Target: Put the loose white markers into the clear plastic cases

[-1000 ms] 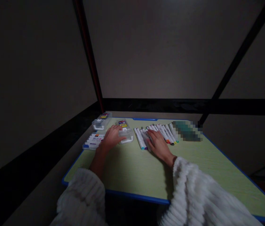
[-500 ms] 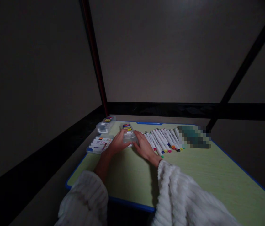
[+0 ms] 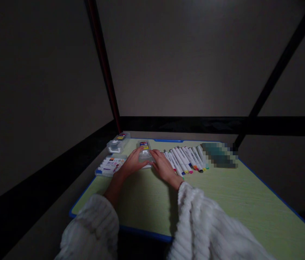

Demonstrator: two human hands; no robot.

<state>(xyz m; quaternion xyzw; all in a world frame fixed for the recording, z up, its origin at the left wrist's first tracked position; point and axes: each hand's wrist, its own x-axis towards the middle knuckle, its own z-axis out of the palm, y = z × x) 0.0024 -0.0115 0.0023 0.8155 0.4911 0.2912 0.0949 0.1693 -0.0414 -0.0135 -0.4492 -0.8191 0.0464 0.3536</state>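
A clear plastic case [image 3: 144, 155] with a small colourful label on its far part rests on the table between my two hands. My left hand [image 3: 133, 164] holds its left side, thumb along the near edge. On the right side, the fingers of my right hand [image 3: 163, 167] press against the same case. Partly hidden by my hands, its near end shows a bit of white below. Just right of my right hand lies a row of several white markers [image 3: 186, 159] with coloured ends. Left of my left hand is a flat clear case of white markers [image 3: 110, 165].
Another clear plastic case [image 3: 118, 143] with a label stands at the far left corner. A pixelated greenish flat object [image 3: 219, 155] lies beyond the markers on the right. The pale green table [image 3: 222, 202] has a blue edge, with walls behind and to the left.
The whole view has shifted slightly, so things appear a little further left. Both hands stay on the clear case, with little visible change in their grip.
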